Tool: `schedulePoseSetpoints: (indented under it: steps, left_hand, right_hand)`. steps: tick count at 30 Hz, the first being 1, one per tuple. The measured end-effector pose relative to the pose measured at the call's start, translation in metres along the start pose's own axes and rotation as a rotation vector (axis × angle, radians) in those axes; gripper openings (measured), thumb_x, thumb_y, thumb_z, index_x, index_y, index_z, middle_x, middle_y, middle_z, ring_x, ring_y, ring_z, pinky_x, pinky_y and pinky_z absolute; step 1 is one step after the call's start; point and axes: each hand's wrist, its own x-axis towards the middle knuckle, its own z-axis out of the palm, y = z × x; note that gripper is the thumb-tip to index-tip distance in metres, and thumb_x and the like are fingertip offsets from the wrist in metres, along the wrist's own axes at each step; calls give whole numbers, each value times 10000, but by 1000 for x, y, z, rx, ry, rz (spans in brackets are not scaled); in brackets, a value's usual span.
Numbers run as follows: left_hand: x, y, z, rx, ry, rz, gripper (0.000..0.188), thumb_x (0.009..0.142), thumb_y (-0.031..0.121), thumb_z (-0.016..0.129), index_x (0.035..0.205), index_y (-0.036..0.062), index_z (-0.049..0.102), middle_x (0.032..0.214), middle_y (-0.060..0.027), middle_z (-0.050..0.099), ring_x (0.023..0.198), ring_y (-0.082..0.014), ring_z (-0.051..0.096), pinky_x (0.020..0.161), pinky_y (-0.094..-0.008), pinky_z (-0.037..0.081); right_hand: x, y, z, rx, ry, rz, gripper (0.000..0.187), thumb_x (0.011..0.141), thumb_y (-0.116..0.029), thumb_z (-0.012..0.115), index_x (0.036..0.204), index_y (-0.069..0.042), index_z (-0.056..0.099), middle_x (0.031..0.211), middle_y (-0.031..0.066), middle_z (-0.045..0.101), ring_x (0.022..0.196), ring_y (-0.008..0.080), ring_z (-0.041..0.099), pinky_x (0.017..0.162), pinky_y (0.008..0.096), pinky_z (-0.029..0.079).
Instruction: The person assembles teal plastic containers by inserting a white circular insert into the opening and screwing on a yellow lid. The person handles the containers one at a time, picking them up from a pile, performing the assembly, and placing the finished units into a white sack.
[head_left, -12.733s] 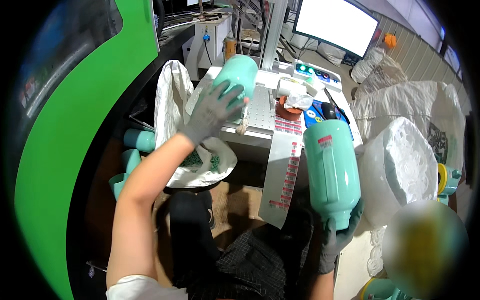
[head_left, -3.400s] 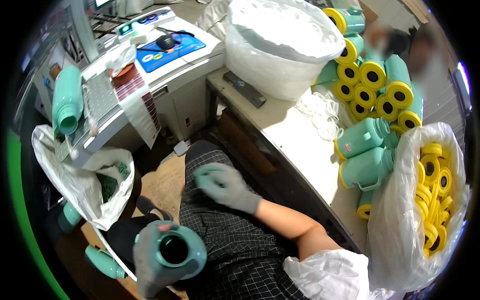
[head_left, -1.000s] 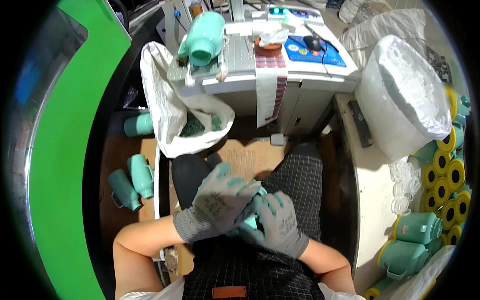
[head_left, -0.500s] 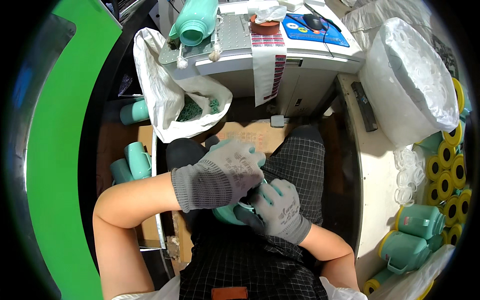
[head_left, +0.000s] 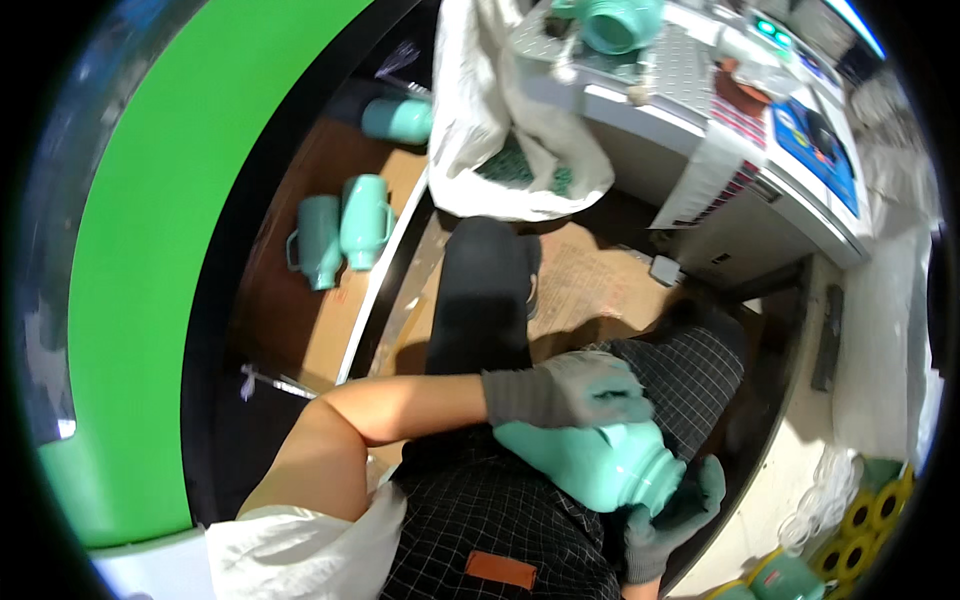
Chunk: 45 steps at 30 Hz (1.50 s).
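Note:
A mint-green plastic jug body (head_left: 590, 465) lies tilted across my lap, its threaded neck (head_left: 655, 480) toward the lower right. My left hand (head_left: 600, 390), in a grey knitted glove with green fingertips, is closed over the upper side of the jug. The part under those fingers is hidden. Beside the neck, my right hand (head_left: 675, 525), gloved alike, has its thumb and fingers spread apart. Whether it touches the rim is hard to tell.
Two green jugs (head_left: 365, 222) lie in the box at left. Ahead hangs a white sack (head_left: 465, 165) with green shavings. A white cabinet (head_left: 645, 155) carries another jug (head_left: 620, 25) and a label strip (head_left: 705, 170). White rings (head_left: 820, 500) and yellow-rimmed jugs (head_left: 790, 578) are at right.
My view has swung left, so the scene sits further right. The jug now shows largely uncovered, neck to the lower right. My right hand has come off its grip and spread its fingers.

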Motion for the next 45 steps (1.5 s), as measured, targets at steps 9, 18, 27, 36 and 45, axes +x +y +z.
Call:
schedulePoseSetpoints:
  steps: [9,18,27,36,45]
  left_hand:
    - [82,-21,-4,-533,150,-211,408,886,183,812,1218,28,633,1087,-111,702,1026,-220,689,922,-380,568]
    - [230,-270,10,-728,181,-700,724,785,402,907,1250,-77,628,1159,-148,714,1043,-198,687,874,-318,559]
    - [114,-123,51,-419,209,-606,568,773,168,876,1258,-9,640,1154,-107,732,1079,-171,687,932,-327,559]
    - [124,-62,18,-21,601,-272,797,787,204,829,1473,27,463,1257,-155,624,1053,-238,676,923,-371,543]
    - [128,-44,5,-713,546,-425,229,814,7,858,1005,1,731,931,-58,721,826,-105,668,746,-234,565]
  right_hand:
    - [7,-8,-52,523,178,591,546,1069,-399,493,1465,-24,465,1262,163,622,936,251,674,612,309,567]
    - [4,43,-62,209,659,303,739,1041,-518,477,1556,-4,349,1544,202,423,1382,343,473,1126,500,406]
    - [17,49,-55,166,495,276,1145,878,-713,685,1620,34,238,1645,199,309,1483,327,370,1214,479,315]
    - [3,50,-41,113,329,238,1130,854,-524,754,1654,4,156,1676,206,272,1518,320,328,1236,456,270]
    - [6,44,-26,260,386,215,1130,859,-519,774,1655,1,163,1670,188,287,1495,303,363,1213,441,320]
